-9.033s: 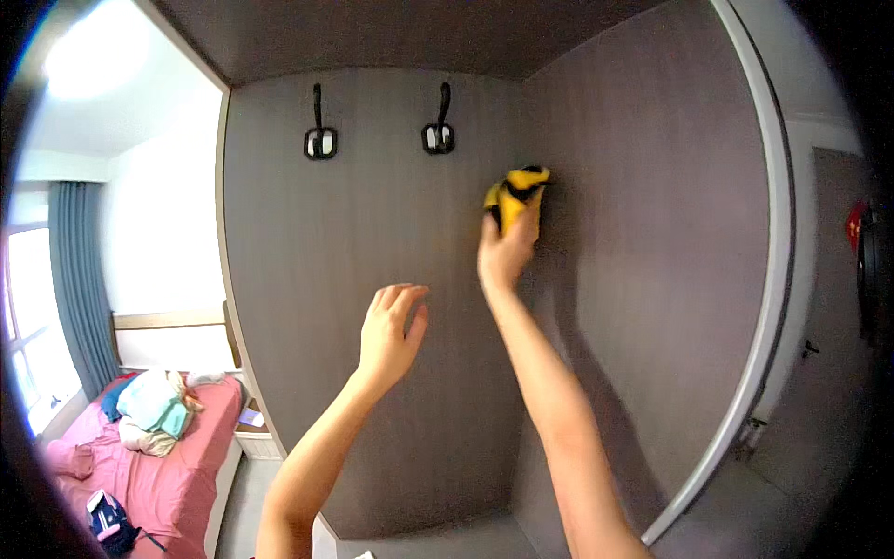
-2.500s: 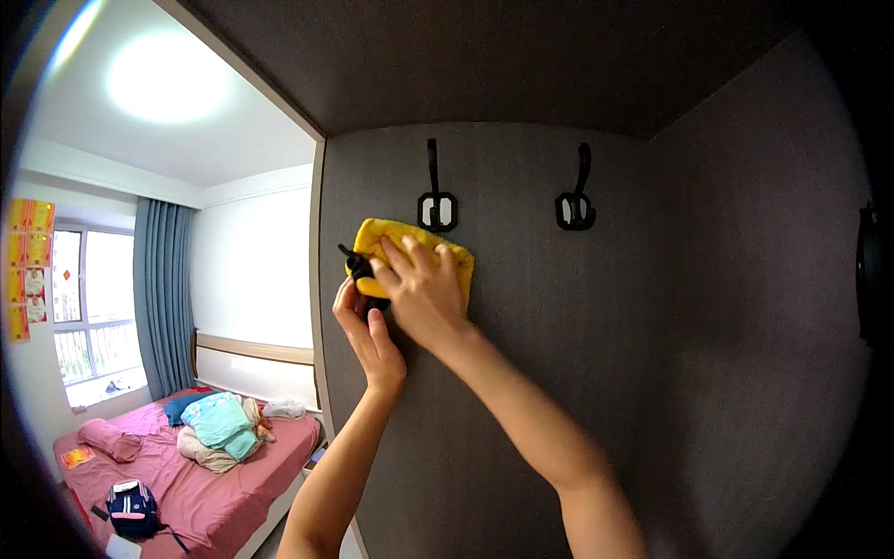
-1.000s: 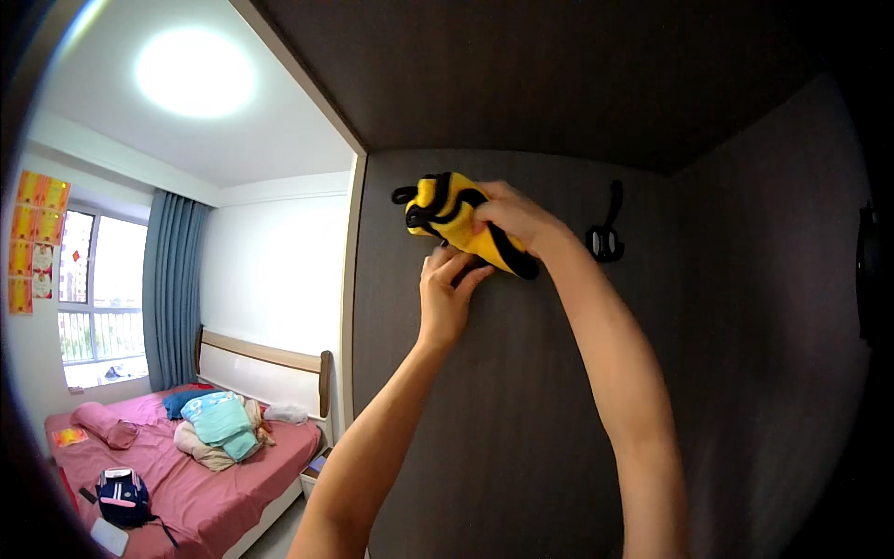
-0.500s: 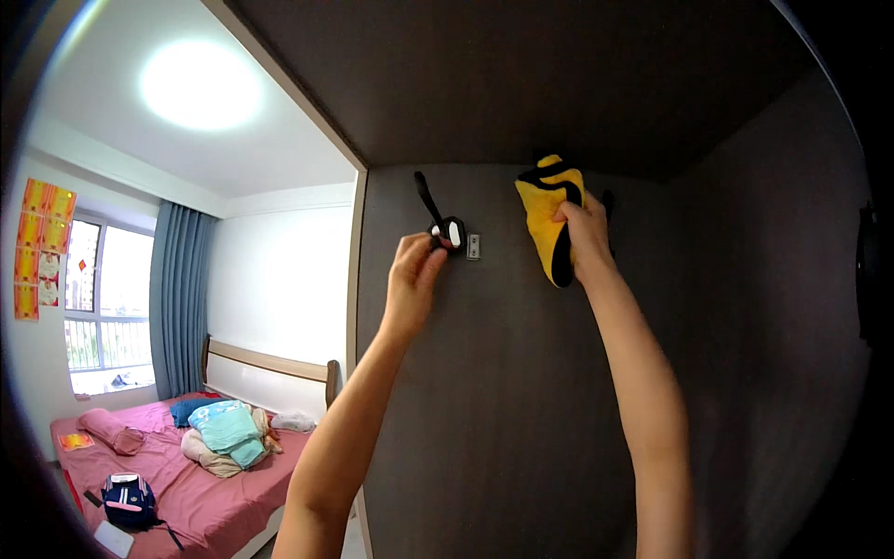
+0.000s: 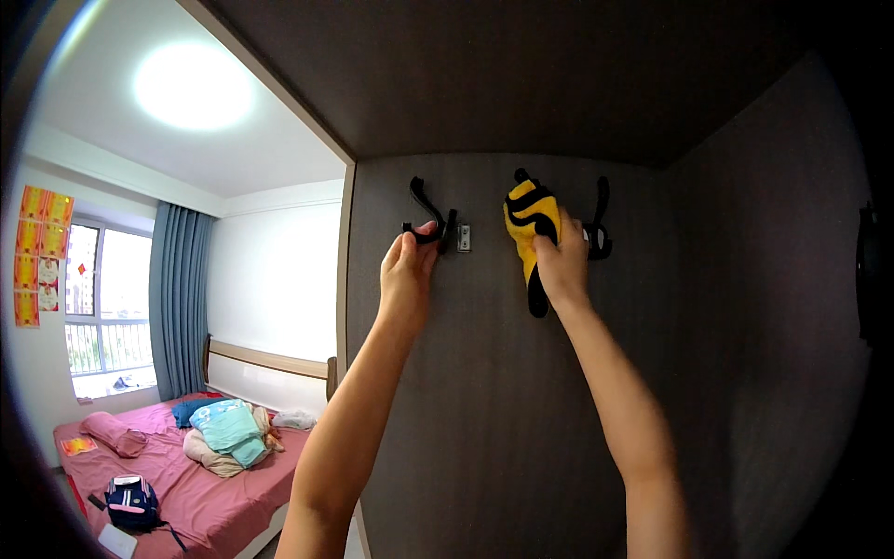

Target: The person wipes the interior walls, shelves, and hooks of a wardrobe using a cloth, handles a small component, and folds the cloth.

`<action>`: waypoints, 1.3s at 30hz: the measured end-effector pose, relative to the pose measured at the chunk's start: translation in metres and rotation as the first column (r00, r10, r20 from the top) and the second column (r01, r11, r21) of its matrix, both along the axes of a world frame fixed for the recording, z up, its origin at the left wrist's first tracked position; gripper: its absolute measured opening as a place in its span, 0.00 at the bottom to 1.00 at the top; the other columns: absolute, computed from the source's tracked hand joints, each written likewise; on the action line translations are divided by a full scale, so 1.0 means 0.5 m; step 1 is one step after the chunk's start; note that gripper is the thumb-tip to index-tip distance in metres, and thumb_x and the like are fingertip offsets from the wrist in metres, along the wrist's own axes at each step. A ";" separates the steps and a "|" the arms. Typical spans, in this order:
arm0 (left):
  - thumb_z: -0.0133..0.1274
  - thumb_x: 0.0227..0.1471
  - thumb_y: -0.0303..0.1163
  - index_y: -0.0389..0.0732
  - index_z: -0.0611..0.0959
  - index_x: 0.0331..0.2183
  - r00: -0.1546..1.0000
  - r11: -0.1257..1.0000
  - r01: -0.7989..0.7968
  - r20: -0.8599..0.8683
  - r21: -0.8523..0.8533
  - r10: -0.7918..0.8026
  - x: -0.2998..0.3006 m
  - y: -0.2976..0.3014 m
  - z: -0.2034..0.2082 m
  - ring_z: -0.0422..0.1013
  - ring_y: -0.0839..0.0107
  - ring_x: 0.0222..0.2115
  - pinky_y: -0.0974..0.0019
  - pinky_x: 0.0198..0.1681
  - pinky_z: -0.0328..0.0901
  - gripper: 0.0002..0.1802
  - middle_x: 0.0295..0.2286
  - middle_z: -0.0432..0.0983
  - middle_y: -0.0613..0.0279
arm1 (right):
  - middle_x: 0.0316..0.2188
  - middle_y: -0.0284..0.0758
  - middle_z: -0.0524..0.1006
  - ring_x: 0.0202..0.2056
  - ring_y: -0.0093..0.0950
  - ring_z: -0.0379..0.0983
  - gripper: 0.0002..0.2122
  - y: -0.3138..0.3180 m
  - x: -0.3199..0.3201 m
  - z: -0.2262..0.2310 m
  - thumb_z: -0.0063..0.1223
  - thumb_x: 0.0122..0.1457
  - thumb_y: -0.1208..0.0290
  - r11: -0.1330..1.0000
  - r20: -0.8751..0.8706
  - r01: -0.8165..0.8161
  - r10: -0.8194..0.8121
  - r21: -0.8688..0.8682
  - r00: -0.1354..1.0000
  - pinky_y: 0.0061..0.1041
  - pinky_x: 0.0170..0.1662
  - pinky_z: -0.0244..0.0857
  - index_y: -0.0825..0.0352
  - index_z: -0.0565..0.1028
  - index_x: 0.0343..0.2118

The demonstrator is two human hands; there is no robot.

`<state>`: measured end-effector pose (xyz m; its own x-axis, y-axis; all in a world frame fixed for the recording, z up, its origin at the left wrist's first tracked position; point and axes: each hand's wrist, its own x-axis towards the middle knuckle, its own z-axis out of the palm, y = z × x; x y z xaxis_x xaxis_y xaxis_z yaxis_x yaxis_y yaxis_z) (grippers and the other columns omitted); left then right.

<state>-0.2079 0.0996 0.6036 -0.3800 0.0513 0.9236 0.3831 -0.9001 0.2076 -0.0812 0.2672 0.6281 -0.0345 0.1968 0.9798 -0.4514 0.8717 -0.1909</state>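
At eleven o'clock from the view's middle, a black hook [image 5: 452, 231] is being pinched near its lower prong by the left hand [image 5: 408, 279], whose thumb and fingers are being kept almost together; its base is being held edge-on. Just beside it, at three o'clock, a small metal plate [image 5: 464, 238] is being shown on the dark panel [image 5: 494, 391]. At two o'clock, a bunched yellow-and-black cloth [image 5: 523, 216] is being clasped by the right hand [image 5: 565, 265], thumb in front, other fingers largely hidden. Beyond, at three o'clock from the cloth, a second hook [image 5: 602, 197] is being partly covered.
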 end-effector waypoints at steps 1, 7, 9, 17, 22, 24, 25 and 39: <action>0.41 0.65 0.38 0.39 0.77 0.39 1.000 1.000 0.003 -0.003 -0.002 -0.003 -0.003 0.002 0.002 0.67 0.66 0.48 0.61 0.55 0.60 0.14 0.46 0.72 0.59 | 0.51 0.46 0.64 0.52 0.42 0.62 0.23 0.012 -0.006 -0.001 0.47 0.58 0.72 1.000 -0.003 0.017 -0.017 0.010 1.000 0.42 0.56 0.61 0.66 0.64 0.57; 0.37 0.66 0.36 0.36 0.74 0.37 0.920 0.920 0.387 0.044 0.054 -0.389 -0.073 0.000 0.003 0.70 0.62 0.46 0.55 0.58 0.62 0.15 0.40 0.74 0.57 | 0.50 0.45 0.64 0.50 0.41 0.61 0.22 -0.013 -0.008 -0.011 0.49 0.57 0.70 0.998 -0.036 0.052 -0.050 0.048 0.998 0.44 0.55 0.61 0.65 0.65 0.56; 0.38 0.65 0.36 0.35 0.74 0.37 0.907 0.912 0.401 0.099 0.089 -0.409 -0.063 0.007 0.008 0.71 0.63 0.44 0.55 0.57 0.64 0.15 0.38 0.74 0.58 | 0.50 0.45 0.63 0.50 0.41 0.61 0.22 -0.007 -0.007 -0.013 0.49 0.56 0.70 0.998 -0.039 0.054 -0.052 0.043 0.998 0.44 0.55 0.60 0.65 0.66 0.56; 0.39 0.65 0.36 0.35 0.73 0.39 0.931 0.936 0.340 0.106 0.085 -0.348 -0.041 0.009 0.019 0.69 0.62 0.48 0.59 0.58 0.64 0.14 0.42 0.72 0.52 | 0.48 0.45 0.66 0.50 0.42 0.61 0.21 -0.003 -0.023 -0.019 0.50 0.54 0.71 0.994 -0.105 0.093 -0.086 0.063 0.991 0.44 0.55 0.55 0.66 0.67 0.52; 0.40 0.65 0.38 0.38 0.78 0.38 0.996 0.991 0.094 -0.018 0.091 -0.092 -0.028 0.020 0.022 0.68 0.69 0.47 0.64 0.54 0.62 0.15 0.42 0.74 0.60 | 0.48 0.44 0.67 0.51 0.40 0.61 0.21 -0.001 -0.033 -0.021 0.51 0.53 0.71 0.987 -0.147 0.128 -0.114 0.093 0.983 0.45 0.58 0.49 0.67 0.68 0.52; 0.43 0.65 0.38 0.40 0.79 0.39 0.984 0.980 -0.162 -0.048 0.116 0.169 -0.008 0.031 0.022 0.68 0.76 0.44 0.71 0.50 0.60 0.14 0.40 0.75 0.64 | 0.48 0.44 0.67 0.52 0.39 0.60 0.22 -0.003 -0.035 -0.024 0.51 0.53 0.71 0.990 -0.135 0.122 -0.112 0.065 0.984 0.45 0.59 0.47 0.67 0.68 0.52; 0.44 0.64 0.38 0.39 0.79 0.41 0.911 0.914 -0.402 -0.076 0.051 0.405 -0.005 0.028 0.020 0.66 0.79 0.40 0.74 0.48 0.59 0.14 0.36 0.75 0.67 | 0.48 0.44 0.67 0.52 0.39 0.60 0.22 0.003 -0.040 -0.023 0.51 0.53 0.71 0.990 -0.135 0.122 -0.113 0.064 0.984 0.45 0.59 0.47 0.67 0.68 0.52; 0.52 0.57 0.28 0.31 0.79 0.41 0.510 0.567 -0.807 -0.290 0.165 0.810 0.028 0.029 -0.005 0.74 0.66 0.41 0.67 0.45 0.67 0.12 0.41 0.77 0.53 | 0.47 0.42 0.68 0.52 0.37 0.60 0.22 0.007 -0.050 -0.022 0.52 0.52 0.73 0.977 -0.191 0.161 -0.133 0.141 0.973 0.43 0.58 0.46 0.66 0.68 0.52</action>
